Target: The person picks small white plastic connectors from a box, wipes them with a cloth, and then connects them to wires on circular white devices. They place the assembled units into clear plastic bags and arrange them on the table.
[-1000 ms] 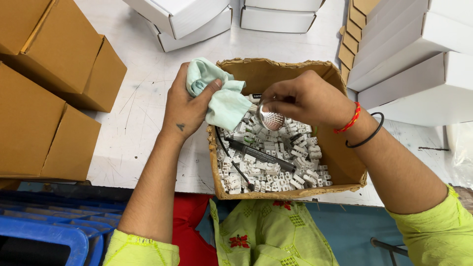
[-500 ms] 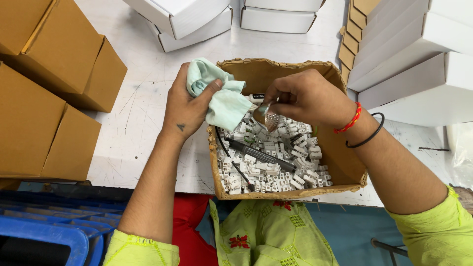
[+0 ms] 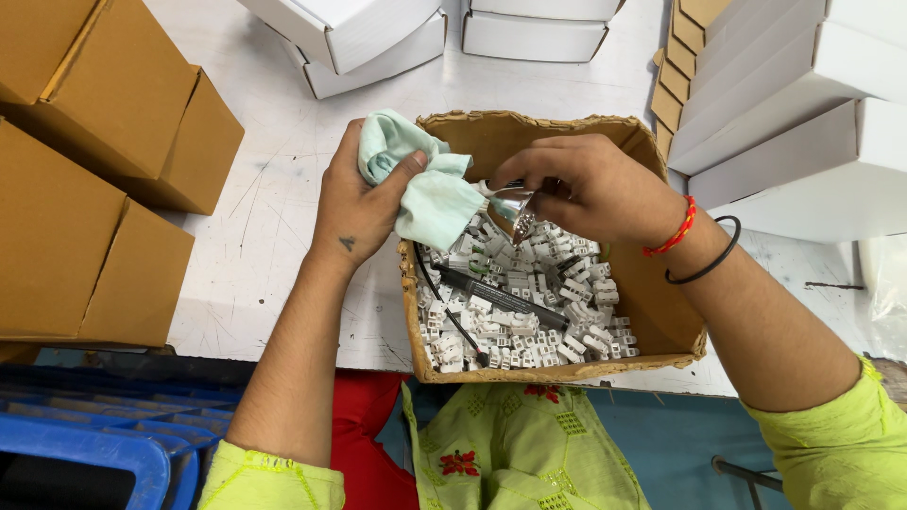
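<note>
My left hand (image 3: 357, 200) grips a pale green cloth (image 3: 427, 185) over the left rim of an open brown cardboard box (image 3: 661, 321). My right hand (image 3: 588, 186) pinches a small shiny silver cone-shaped reflector (image 3: 515, 206) above the box, its narrow end against the cloth. The box holds several small white plastic connector blocks (image 3: 529, 312), a black marker pen (image 3: 501, 297) and a thin black wire (image 3: 452, 316). A red thread band and a black band circle my right wrist.
Brown cartons (image 3: 94, 179) are stacked at the left on the white table (image 3: 274, 236). White boxes (image 3: 812, 104) are piled at the right and at the back (image 3: 378, 38). Flat cardboard pieces (image 3: 682, 66) lean beside them. Blue crates (image 3: 85, 444) sit below the table's edge.
My right hand has turned the silver reflector from face-up to side-on and brought it closer to the cloth. My left hand has stayed in place.
</note>
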